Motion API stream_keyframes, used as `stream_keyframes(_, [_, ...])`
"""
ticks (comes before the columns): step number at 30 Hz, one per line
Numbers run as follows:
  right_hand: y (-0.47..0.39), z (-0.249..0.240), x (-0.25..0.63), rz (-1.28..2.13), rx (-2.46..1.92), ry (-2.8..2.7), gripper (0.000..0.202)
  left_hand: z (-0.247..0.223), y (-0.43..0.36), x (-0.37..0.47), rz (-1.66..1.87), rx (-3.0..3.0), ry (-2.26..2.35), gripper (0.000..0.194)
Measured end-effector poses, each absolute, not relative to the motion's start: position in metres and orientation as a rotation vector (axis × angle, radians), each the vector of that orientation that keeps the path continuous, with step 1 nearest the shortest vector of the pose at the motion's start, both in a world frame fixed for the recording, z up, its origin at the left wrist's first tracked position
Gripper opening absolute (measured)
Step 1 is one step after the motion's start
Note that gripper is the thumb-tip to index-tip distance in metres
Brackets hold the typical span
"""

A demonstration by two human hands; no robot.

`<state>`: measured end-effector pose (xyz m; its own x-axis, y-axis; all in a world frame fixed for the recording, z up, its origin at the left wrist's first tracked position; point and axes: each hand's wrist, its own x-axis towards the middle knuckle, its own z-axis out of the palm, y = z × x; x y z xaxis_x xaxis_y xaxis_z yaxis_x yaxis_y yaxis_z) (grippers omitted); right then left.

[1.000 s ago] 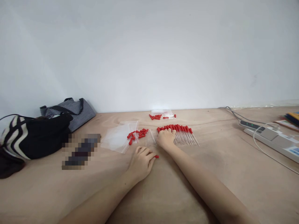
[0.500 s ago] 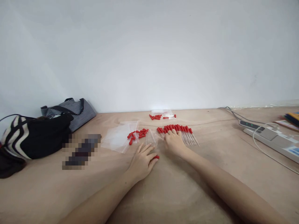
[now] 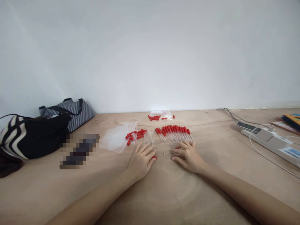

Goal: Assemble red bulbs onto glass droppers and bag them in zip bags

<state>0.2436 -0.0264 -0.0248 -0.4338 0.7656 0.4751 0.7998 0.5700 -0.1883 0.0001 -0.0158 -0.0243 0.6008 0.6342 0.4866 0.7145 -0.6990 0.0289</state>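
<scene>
A red rubber dropper bulb [image 3: 154, 157] is pinched between the thumb and forefinger of my left hand [image 3: 141, 162], which rests low over the table. From the fingers of my right hand [image 3: 190, 158], a thin clear dropper tube [image 3: 169, 153] points left toward that bulb, a short gap apart from it. Beyond my right hand lies a fanned row of droppers with red bulbs [image 3: 175, 128] on their far ends. Bare clear tubes [image 3: 149, 137] lie side by side just past my left fingertips. Loose red bulbs [image 3: 140, 134] are heaped left of them.
Clear plastic zip bags [image 3: 114, 139] lie at left, near a blurred dark object [image 3: 81, 152]. Another bag with red bulbs [image 3: 154, 117] sits by the wall. Bags [image 3: 47, 134] stand far left; a power strip [image 3: 269, 139] with cables is at right.
My right hand has drawn back from the dropper row toward me and now holds a clear tube level. My left hand keeps its pinch on the red bulb. The view shifted slightly.
</scene>
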Motion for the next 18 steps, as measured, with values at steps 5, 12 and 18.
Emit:
stream_keyframes(5, [-0.022, -0.033, 0.235, -0.168, -1.195, -2.293, 0.019, -0.02, -0.014, 0.005, -0.619, -2.668, -1.017, 0.022])
stream_keyframes(12, [-0.029, -0.034, 0.221, -0.23, -1.212, -2.088, 0.02, -0.022, -0.02, 0.018, -0.893, -2.697, -1.199, 0.017])
stream_keyframes(18, [-0.035, -0.037, 0.217, -0.137, -1.116, -2.094, 0.022, -0.022, -0.02, 0.017, -0.954, -2.767, -1.265, 0.017])
